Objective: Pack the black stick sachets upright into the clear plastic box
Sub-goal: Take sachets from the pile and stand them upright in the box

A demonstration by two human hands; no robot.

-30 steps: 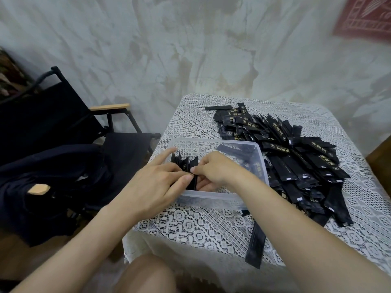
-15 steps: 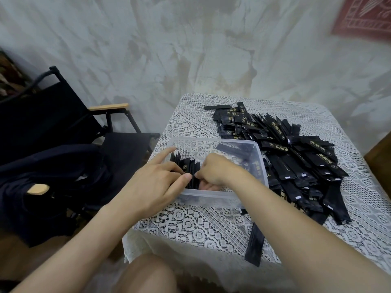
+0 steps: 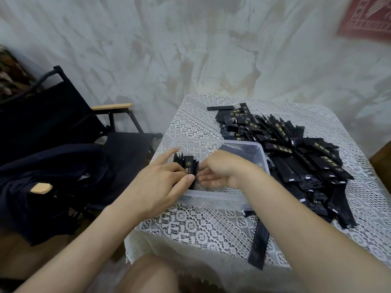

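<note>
Head view: gold print on the black stick sachets (image 3: 187, 163) is unreadable. They stand upright in the clear plastic box (image 3: 213, 195), at its left end, left hand (image 3: 156, 185) gripping them, right hand (image 3: 222, 170) relaxed alongside.

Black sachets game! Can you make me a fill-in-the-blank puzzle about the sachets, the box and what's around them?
1. The left hand grips a row of sachets standing ____ inside the clear plastic box.
2. The loose pile of sachets lies on the box's ____ side, on the lace tablecloth.
3. A black ____ with wooden armrests stands left of the box.

Missing words: upright; right; chair.
</note>
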